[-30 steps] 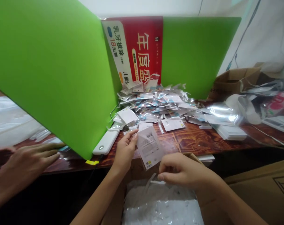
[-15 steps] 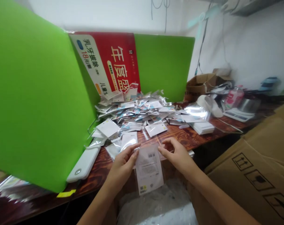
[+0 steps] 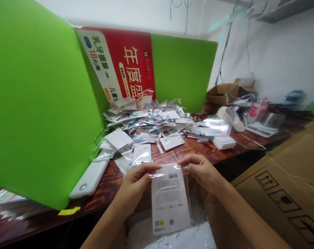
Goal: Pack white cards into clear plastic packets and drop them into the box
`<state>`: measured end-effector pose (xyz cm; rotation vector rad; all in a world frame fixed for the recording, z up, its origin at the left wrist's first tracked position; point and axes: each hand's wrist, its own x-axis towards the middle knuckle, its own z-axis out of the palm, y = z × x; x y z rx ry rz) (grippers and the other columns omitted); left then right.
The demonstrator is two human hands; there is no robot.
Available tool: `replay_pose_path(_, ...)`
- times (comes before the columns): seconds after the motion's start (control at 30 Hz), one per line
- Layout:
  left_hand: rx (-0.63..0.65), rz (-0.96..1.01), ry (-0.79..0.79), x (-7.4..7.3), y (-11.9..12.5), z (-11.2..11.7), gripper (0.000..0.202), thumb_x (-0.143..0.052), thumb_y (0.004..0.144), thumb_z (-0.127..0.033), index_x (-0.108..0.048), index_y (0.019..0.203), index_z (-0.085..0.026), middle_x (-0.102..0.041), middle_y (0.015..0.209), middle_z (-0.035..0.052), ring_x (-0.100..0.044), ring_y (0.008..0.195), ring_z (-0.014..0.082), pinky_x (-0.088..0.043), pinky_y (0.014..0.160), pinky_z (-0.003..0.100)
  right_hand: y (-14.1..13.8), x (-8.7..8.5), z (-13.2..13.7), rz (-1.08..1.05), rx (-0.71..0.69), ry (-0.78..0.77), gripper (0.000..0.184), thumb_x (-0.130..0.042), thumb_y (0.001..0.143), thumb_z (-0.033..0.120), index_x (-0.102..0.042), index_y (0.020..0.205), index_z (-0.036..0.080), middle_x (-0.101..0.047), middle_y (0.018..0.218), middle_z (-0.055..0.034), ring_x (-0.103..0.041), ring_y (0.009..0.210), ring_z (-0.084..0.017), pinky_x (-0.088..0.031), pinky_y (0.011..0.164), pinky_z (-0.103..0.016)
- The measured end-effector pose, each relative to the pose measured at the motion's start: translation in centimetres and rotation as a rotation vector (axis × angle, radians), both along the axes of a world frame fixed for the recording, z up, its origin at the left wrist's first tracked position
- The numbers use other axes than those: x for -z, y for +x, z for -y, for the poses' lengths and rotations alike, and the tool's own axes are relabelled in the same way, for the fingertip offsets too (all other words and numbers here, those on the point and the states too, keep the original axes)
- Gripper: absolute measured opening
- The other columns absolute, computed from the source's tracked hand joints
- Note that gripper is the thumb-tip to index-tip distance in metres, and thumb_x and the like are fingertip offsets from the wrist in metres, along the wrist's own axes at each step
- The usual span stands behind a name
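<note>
A white printed card in a clear plastic bag [image 3: 169,204] hangs in front of me, its print upside down. My left hand [image 3: 140,180] pinches the bag's top left edge between thumb and fingers. At the top right edge, my right hand [image 3: 199,169] pinches the plastic too. Below the bag lies a mass of white, shiny plastic-wrapped pieces [image 3: 195,235]. Beyond my hands, a big heap of similar bagged cards [image 3: 151,121] covers part of the dark wooden table [image 3: 112,183].
Green panels [image 3: 43,103] and a red printed board [image 3: 136,65] wall in the heap. A white flat device [image 3: 91,178] lies left. At right are a stack of white cards [image 3: 222,141], a pink bottle [image 3: 257,109], a small open box [image 3: 220,93] and a large cardboard box [image 3: 281,186].
The bagged card has come nearer to me and appears larger and sharper. Both hands still pinch its top edge, the left having shifted slightly along it.
</note>
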<state>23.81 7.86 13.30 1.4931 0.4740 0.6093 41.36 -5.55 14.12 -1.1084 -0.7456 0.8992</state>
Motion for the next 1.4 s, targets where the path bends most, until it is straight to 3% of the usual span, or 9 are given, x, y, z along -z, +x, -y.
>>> replay_pose_path(0.27, -0.061, -0.056, 0.238, -0.4, -0.3, -0.2, 0.016, -0.059, 0.074, -0.026, -0.073, 0.079, -0.020, -0.069, 0.083, 0.0046, -0.061, 0.080, 0.0200, -0.047, 0.071, 0.028, 0.1, 0.1, -0.3, 0.067, -0.013, -0.058, 0.020, -0.053, 0.067, 0.021, -0.071, 0.071, 0.015, -0.066, 0.069, -0.0035, -0.059, 0.068, -0.014, -0.047, 0.068, -0.028)
replay_pose_path(0.4, -0.066, -0.059, 0.273, -0.4, -0.4, -0.4, 0.015, -0.058, 0.074, -0.026, -0.072, 0.077, -0.020, -0.068, 0.080, 0.0028, -0.060, 0.077, 0.0185, -0.046, 0.069, 0.027, -0.1, 0.2, -0.8, 0.273, -0.007, -0.114, 0.013, -0.061, 0.068, 0.023, -0.065, 0.078, 0.016, -0.063, 0.073, 0.0002, -0.057, 0.071, -0.013, -0.046, 0.068, -0.027)
replay_pose_path(0.63, -0.029, -0.012, 0.102, 0.3, 0.1, -0.4, 0.011, -0.062, 0.073, -0.026, -0.069, 0.075, -0.018, -0.065, 0.079, 0.0025, -0.059, 0.074, 0.0170, -0.048, 0.065, 0.026, -0.2, -0.1, 0.3, 0.257, -0.051, -0.084, 0.022, -0.056, 0.066, 0.017, -0.062, 0.088, 0.018, -0.064, 0.083, 0.0005, -0.062, 0.079, -0.014, -0.051, 0.077, -0.031)
replay_pose_path(0.8, 0.064, 0.046, -0.104, -0.1, 0.0, -0.2, 0.013, -0.065, 0.074, -0.030, -0.066, 0.077, -0.018, -0.064, 0.074, 0.0018, -0.061, 0.071, 0.0167, -0.052, 0.065, 0.028, -0.2, -0.6, 0.8, 0.285, 0.049, -0.085, 0.027, -0.049, 0.063, 0.013, -0.067, 0.083, 0.018, -0.067, 0.078, 0.0002, -0.062, 0.075, -0.015, -0.052, 0.077, -0.033)
replay_pose_path(0.87, 0.074, 0.080, -0.185, -0.6, 0.0, -0.1, 0.018, -0.066, 0.074, -0.033, -0.065, 0.085, -0.019, -0.067, 0.081, 0.0031, -0.064, 0.076, 0.0188, -0.054, 0.069, 0.031, -0.2, -0.7, 0.9, 0.255, 0.101, -0.064, 0.027, -0.049, 0.065, 0.015, -0.069, 0.082, 0.018, -0.068, 0.077, -0.0013, -0.062, 0.074, -0.015, -0.051, 0.073, -0.031)
replay_pose_path(0.93, 0.065, 0.092, -0.243, -1.0, 0.1, 0.0, 0.034, -0.068, 0.075, -0.036, -0.059, 0.106, -0.023, -0.069, 0.096, 0.0055, -0.067, 0.082, 0.0211, -0.055, 0.073, 0.034, -0.2, -0.9, 0.9, 0.159, 0.126, -0.014, 0.026, -0.052, 0.067, 0.020, -0.071, 0.084, 0.016, -0.070, 0.081, -0.0043, -0.063, 0.076, -0.016, -0.052, 0.071, -0.031)
replay_pose_path(1.07, 0.188, 0.019, -0.268, -1.2, 0.1, 0.1, 0.083, -0.072, 0.076, -0.037, -0.023, 0.143, -0.029, -0.068, 0.108, 0.0121, -0.068, 0.087, 0.0247, -0.055, 0.072, 0.035, -0.5, -1.2, 1.2, 0.032, 0.139, 0.071, 0.024, -0.059, 0.069, 0.027, -0.073, 0.084, 0.016, -0.072, 0.090, -0.0081, -0.065, 0.083, -0.019, -0.053, 0.072, -0.032)
replay_pose_path(1.2, 0.288, -0.011, -0.235, -1.1, 0.1, 0.4, 0.103, -0.073, 0.076, -0.037, -0.001, 0.149, -0.030, -0.071, 0.099, 0.0110, -0.069, 0.079, 0.0239, -0.056, 0.068, 0.034, -0.7, -1.1, 1.4, 0.188, 0.147, 0.064, 0.020, -0.061, 0.075, 0.027, -0.073, 0.090, 0.019, -0.072, 0.095, -0.0067, -0.065, 0.088, -0.019, -0.053, 0.076, -0.033)
replay_pose_path(1.4, 0.156, 0.028, -0.168, -1.3, 0.0, 0.5, 0.097, -0.071, 0.078, -0.039, -0.007, 0.149, -0.026, -0.071, 0.094, 0.0095, -0.069, 0.076, 0.0224, -0.055, 0.064, 0.029, -0.7, -0.6, 1.2, 0.368, 0.154, 0.107, 0.017, -0.064, 0.082, 0.031, -0.065, 0.097, 0.022, -0.069, 0.098, -0.0037, -0.065, 0.091, -0.017, -0.054, 0.076, -0.030)
